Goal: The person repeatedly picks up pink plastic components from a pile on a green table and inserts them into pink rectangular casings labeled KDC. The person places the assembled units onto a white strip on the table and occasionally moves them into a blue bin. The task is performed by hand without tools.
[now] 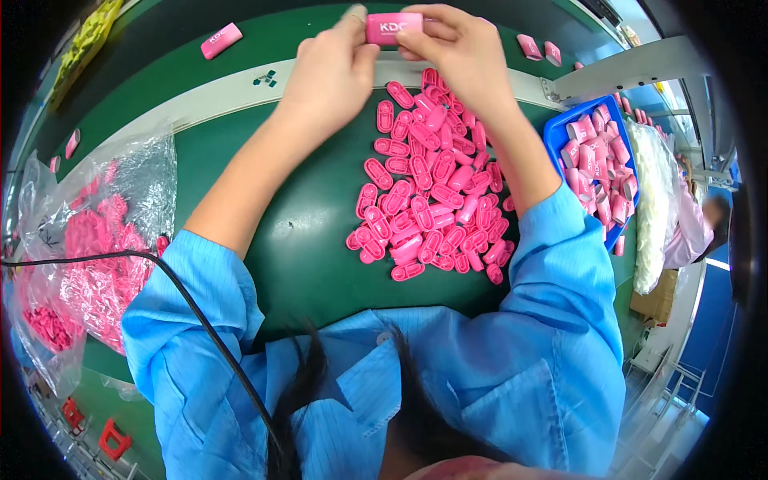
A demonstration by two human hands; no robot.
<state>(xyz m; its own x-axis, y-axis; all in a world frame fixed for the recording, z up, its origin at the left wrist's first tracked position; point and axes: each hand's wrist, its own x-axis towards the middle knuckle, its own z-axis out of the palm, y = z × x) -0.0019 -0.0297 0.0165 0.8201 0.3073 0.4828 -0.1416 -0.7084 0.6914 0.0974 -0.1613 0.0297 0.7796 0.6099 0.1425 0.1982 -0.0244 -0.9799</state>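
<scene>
One pink case (pixel 393 28) lies between left grip (pixel 334 68) and right grip (pixel 468 58), pinched by both.

Pink sleeve (pixel 382 32) partly hidden by right hand (pixel 468 60). Yellow bag (pixel 86 40) cut off at upper edge. Green bits (pixel 270 74) too small to identify.

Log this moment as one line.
left hand: at left end of pink case | right hand: gripping right end | pink parts: piled on green table | blue tray: holds similar cases
</scene>
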